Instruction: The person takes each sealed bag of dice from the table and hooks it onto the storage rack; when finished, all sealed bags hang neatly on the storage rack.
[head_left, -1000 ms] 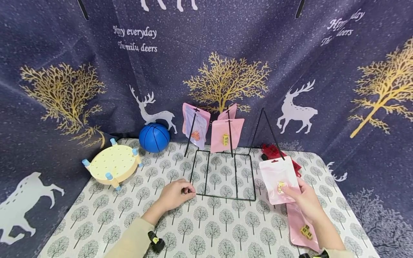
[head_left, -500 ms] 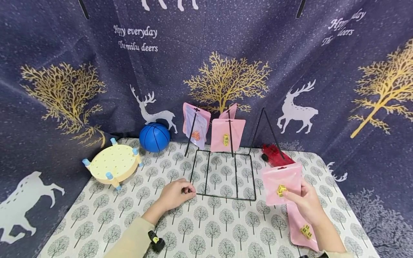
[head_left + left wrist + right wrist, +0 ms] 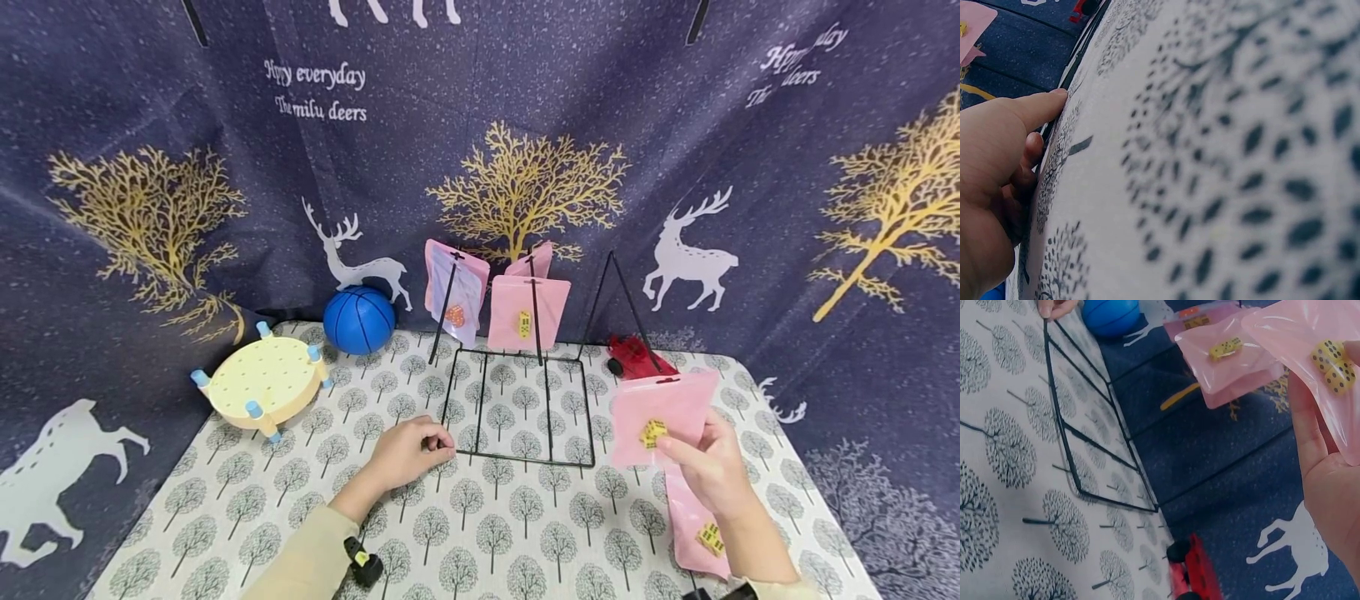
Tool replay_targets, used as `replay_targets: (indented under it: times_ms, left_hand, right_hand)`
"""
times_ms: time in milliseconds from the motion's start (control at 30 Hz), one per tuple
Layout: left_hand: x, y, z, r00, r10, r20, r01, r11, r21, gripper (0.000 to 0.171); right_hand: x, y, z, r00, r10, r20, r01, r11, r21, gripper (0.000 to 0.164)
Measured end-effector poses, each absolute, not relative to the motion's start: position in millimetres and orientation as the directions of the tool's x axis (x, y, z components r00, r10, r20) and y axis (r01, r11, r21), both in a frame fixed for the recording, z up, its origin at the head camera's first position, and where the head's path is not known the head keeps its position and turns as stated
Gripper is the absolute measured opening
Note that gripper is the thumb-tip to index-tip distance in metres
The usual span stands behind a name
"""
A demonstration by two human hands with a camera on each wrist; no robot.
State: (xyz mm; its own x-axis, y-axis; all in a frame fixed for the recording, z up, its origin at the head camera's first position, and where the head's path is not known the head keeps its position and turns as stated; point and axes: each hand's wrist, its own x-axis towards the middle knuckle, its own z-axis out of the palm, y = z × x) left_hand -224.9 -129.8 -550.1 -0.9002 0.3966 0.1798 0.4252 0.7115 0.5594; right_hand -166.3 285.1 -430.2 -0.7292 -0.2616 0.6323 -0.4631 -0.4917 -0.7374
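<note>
My right hand (image 3: 712,467) pinches a pink zip pouch (image 3: 630,408) with yellow dice (image 3: 652,433) inside, thumb in front and fingers behind; its hang slot is at the top. The pouch is raised right of a black wire display rack (image 3: 525,459). My left hand (image 3: 412,450) holds the rack's near left base corner between thumb and curled fingers. One rack hook bears a pink-and-lilac pouch (image 3: 465,287) with red-orange dice. On the middle hook hangs a pink pouch (image 3: 551,304) with a yellow die, another pink one behind it. The right hook (image 3: 633,304) carries nothing.
Another pink pouch (image 3: 690,517) with yellow dice lies on the tree-print cloth, partly under my right forearm. A red toy vehicle (image 3: 633,354) stands behind the held pouch. Back left are a blue ball (image 3: 358,321) and an upturned yellow stool (image 3: 262,379). Deer-print fabric hangs behind.
The pouch in my right hand has turned, its glare gone and its dice plainer, and has shifted slightly right. My left hand has stayed at the rack corner.
</note>
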Motion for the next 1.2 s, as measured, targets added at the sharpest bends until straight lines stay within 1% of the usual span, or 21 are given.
replay_targets:
  times_ms: [100,267,500,633,733,867,967,1100,1200]
  left_hand:
    - [-225.0,-129.7,-549.5,-0.900,0.397,0.181,0.426,0.710,0.561,0.009]
    - [-225.2,-129.5,-548.6,-0.898,0.399,0.186,0.431,0.710,0.558,0.009]
    - [-225.0,-129.3,-549.3,-0.900,0.397,0.179,0.425,0.708,0.565,0.009]
    - [-224.7,-129.2,-549.2,-0.903,0.391,0.179,0.420,0.706,0.571,0.009]
    - [-224.5,-129.0,-548.9,-0.902,0.391,0.182,0.421,0.706,0.569,0.009]
    - [-223.7,-128.7,-548.7,-0.900,0.395,0.184,0.425,0.706,0.567,0.009]
    - [-223.2,-128.7,-548.4,-0.901,0.393,0.181,0.422,0.707,0.567,0.009]
    - [-223.3,-128.9,-548.6,-0.903,0.390,0.182,0.421,0.710,0.565,0.010]
    - [-223.5,-129.2,-549.2,-0.901,0.392,0.185,0.424,0.709,0.564,0.010]
  right_hand:
    - [-166.4,280.9,-427.5,-0.734,-0.245,0.634,-0.477,-0.478,-0.737,0.052]
    - [-167.0,275.2,-425.4,-0.763,-0.200,0.614,-0.488,-0.444,-0.752,0.052]
    - [-169.1,271.4,-427.4,-0.812,-0.156,0.562,-0.461,-0.419,-0.782,0.047]
    - [-170.6,269.0,-428.8,-0.872,-0.094,0.481,-0.426,-0.338,-0.839,0.047]
    - [-173.5,266.9,-429.5,-0.902,-0.046,0.429,-0.398,-0.294,-0.869,0.046]
    - [-180.1,264.2,-430.4,-0.917,-0.007,0.400,-0.379,-0.304,-0.874,0.041]
    - [-185.6,261.3,-430.3,-0.935,0.042,0.353,-0.350,-0.288,-0.891,0.036]
    - [-194.4,257.4,-429.2,-0.956,0.136,0.261,-0.288,-0.246,-0.926,0.034]
    - [-201.8,254.3,-427.7,-0.957,0.218,0.189,-0.236,-0.214,-0.948,0.035]
